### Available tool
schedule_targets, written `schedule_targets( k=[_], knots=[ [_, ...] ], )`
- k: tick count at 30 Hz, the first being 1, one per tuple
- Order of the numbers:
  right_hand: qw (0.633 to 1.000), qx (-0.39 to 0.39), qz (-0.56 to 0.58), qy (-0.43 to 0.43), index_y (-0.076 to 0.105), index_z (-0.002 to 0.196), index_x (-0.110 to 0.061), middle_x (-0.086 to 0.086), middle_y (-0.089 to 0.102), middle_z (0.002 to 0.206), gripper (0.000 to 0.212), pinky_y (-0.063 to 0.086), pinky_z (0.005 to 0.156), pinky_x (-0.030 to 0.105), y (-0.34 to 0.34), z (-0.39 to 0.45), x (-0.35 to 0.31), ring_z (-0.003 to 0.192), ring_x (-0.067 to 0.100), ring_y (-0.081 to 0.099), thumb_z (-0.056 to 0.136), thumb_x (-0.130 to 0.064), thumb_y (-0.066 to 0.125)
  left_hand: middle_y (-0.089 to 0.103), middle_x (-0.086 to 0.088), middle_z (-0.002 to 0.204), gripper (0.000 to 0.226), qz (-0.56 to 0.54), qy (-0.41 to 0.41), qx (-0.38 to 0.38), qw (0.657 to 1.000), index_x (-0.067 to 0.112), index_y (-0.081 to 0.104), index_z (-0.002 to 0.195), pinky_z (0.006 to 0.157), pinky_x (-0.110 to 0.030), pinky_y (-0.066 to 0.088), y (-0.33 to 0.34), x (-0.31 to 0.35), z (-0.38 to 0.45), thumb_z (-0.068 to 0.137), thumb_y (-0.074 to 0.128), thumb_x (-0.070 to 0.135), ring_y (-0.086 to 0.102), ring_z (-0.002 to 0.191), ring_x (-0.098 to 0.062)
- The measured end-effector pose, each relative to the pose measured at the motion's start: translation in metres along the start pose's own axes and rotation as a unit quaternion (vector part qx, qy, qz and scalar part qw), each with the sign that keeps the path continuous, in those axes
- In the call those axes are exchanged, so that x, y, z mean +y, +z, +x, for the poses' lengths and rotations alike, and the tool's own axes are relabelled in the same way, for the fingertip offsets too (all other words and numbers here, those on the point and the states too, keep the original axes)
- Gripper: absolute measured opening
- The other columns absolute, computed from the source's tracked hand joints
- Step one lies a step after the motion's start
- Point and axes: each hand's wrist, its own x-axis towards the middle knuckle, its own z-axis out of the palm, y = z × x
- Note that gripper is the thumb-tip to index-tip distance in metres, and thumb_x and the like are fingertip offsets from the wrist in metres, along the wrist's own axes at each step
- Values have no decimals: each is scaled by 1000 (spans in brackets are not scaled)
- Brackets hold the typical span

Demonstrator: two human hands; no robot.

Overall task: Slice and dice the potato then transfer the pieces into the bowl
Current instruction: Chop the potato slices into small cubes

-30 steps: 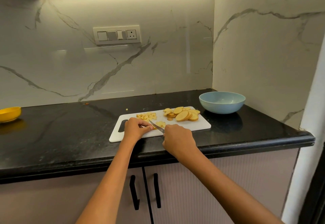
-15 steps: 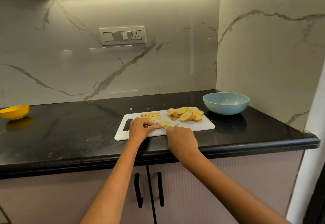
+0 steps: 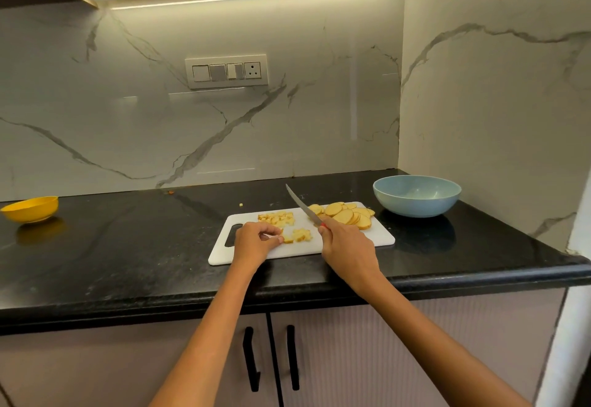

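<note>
A white cutting board (image 3: 380, 236) lies on the black counter. Round potato slices (image 3: 344, 214) are piled at its right end. Diced potato (image 3: 277, 218) sits at the board's far left part, and a freshly cut cluster of pieces (image 3: 300, 235) lies near the front. My left hand (image 3: 256, 242) rests on the board, its fingertips curled and touching the left edge of that cluster. My right hand (image 3: 347, 246) grips a knife (image 3: 302, 203), whose blade is lifted and points away to the upper left. A light blue bowl (image 3: 417, 195) stands right of the board.
A yellow bowl (image 3: 31, 208) sits at the far left of the counter (image 3: 128, 246). A small potato scrap (image 3: 241, 204) lies on the counter behind the board. Marble walls close the back and right side. Cabinet doors with black handles (image 3: 252, 358) are below.
The knife blade, earlier down on the potato between my hands, has lifted off the board and now points up and away. The cut cluster lies exposed.
</note>
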Motion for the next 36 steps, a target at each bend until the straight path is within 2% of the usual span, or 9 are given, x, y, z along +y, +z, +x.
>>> schedule_targets(
  k=[5,12,15,20,24,27,29,33,36],
  knots=[
    [1000,19,10,-3,47,134,-20,3,67,92,36,51,69,31,1,13,7,76,15,60,102,-29,34,64,-2,119,23,44,44,-65,996,12,69,110,87,-17,34,1,2,0,89,60,12,54,108,-15],
    [998,44,37,-4,49,133,-15,5,68,97,36,52,74,32,3,31,14,81,16,62,102,-28,35,65,6,101,13,48,64,-77,994,21,72,96,74,-21,37,-3,-1,3,84,68,21,52,85,-11],
    [998,51,32,-14,47,135,-17,5,68,95,37,53,75,35,6,37,16,81,17,62,102,-28,34,62,7,100,5,119,102,-96,983,26,65,90,75,-26,38,-4,0,10,86,64,28,51,90,-12],
    [997,72,33,-22,45,136,-18,4,67,90,37,50,67,31,7,49,21,76,16,61,102,-28,33,49,4,111,24,289,169,-106,936,17,57,105,79,-22,33,4,6,25,94,48,37,40,107,-14],
    [996,83,33,-30,46,135,-17,3,67,86,37,43,56,22,10,70,26,66,12,55,102,-29,32,52,3,111,21,231,189,-59,953,17,60,108,84,-27,39,12,0,36,97,46,28,43,102,-16],
    [995,89,23,-42,45,137,-15,4,68,87,39,41,55,18,13,89,30,64,10,54,102,-28,33,52,13,109,29,173,218,-128,952,32,61,102,87,-30,33,21,5,40,84,53,53,37,101,-7],
    [994,90,17,-52,43,138,-15,4,68,87,40,38,53,14,15,100,33,63,9,53,102,-28,33,50,19,106,43,191,235,-170,938,41,59,94,84,-29,30,27,6,44,69,43,72,35,100,-4],
    [991,112,26,-72,43,139,-13,6,68,83,41,36,50,12,16,116,37,60,10,53,101,-27,36,50,16,102,41,229,253,-137,930,35,51,82,78,-28,23,30,-1,60,67,31,67,36,100,-5],
    [986,137,24,-91,45,138,-13,6,67,79,41,38,51,15,17,122,39,58,11,54,101,-28,37,51,13,110,25,270,246,-91,927,28,57,90,80,-28,20,24,-9,79,83,47,50,38,108,-9]
  ],
)
